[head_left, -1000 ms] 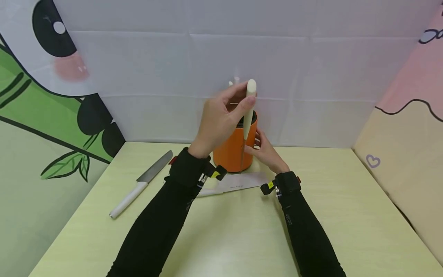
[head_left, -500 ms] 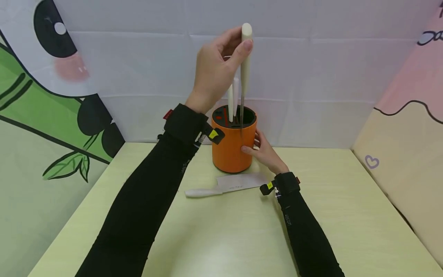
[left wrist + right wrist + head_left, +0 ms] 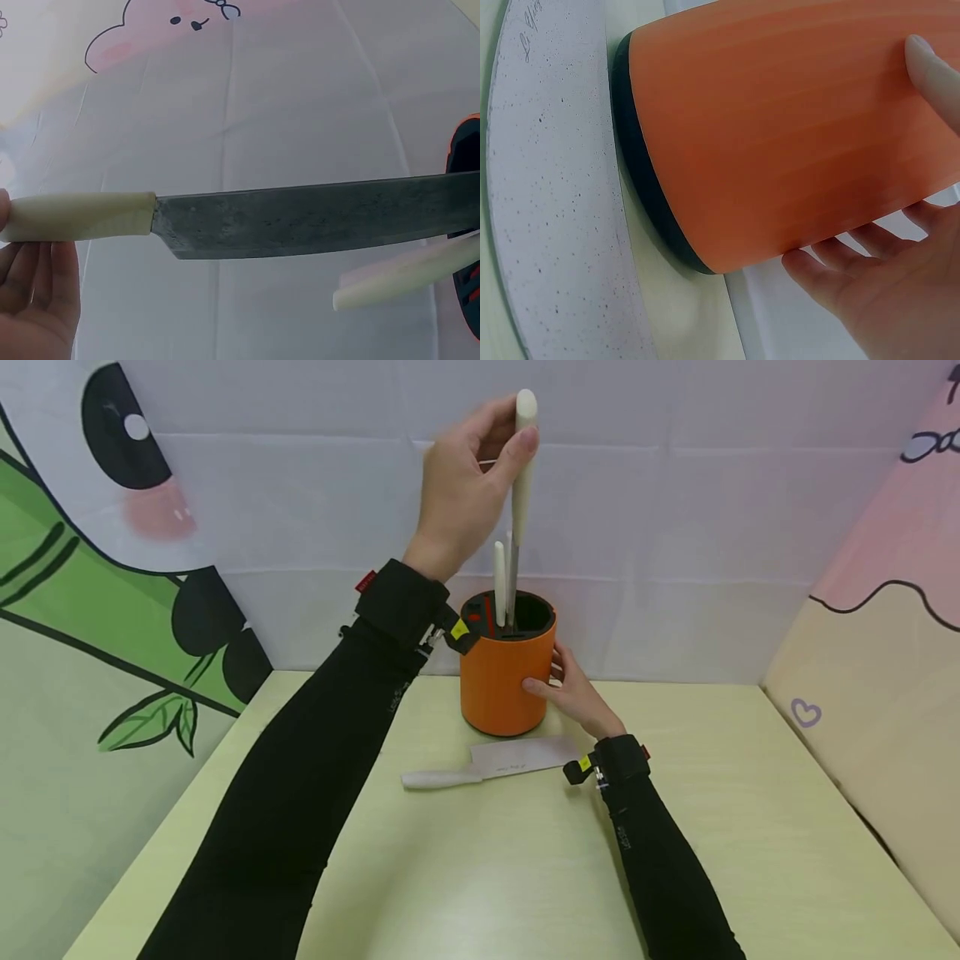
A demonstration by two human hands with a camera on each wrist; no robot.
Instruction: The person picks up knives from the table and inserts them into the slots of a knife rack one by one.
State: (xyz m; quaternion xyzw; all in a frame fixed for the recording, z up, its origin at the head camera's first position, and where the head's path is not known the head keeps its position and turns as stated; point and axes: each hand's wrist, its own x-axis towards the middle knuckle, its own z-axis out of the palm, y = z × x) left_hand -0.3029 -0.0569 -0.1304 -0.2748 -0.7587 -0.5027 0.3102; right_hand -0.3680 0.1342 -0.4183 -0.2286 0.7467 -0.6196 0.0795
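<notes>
High over the orange knife holder, my left hand pinches the cream handle of a knife between thumb and fingers. The blade hangs downward, and in the left wrist view this dark grey knife has its tip end overlapping the holder's black top. Two white-handled knives stand in the holder's slots; one pale handle shows plainly. My right hand grips the holder's right side, thumb in front. In the right wrist view the fingers lie along the orange wall.
A cleaver with a white handle lies flat on the pale wooden table, just in front of the holder. Behind stands a light cloth backdrop with cartoon prints at both sides. The left sleeve covers part of the table.
My left hand has risen with the knife from in front of the holder to above its top. The left sleeve now hides another knife on the table. The right hand stays on the holder.
</notes>
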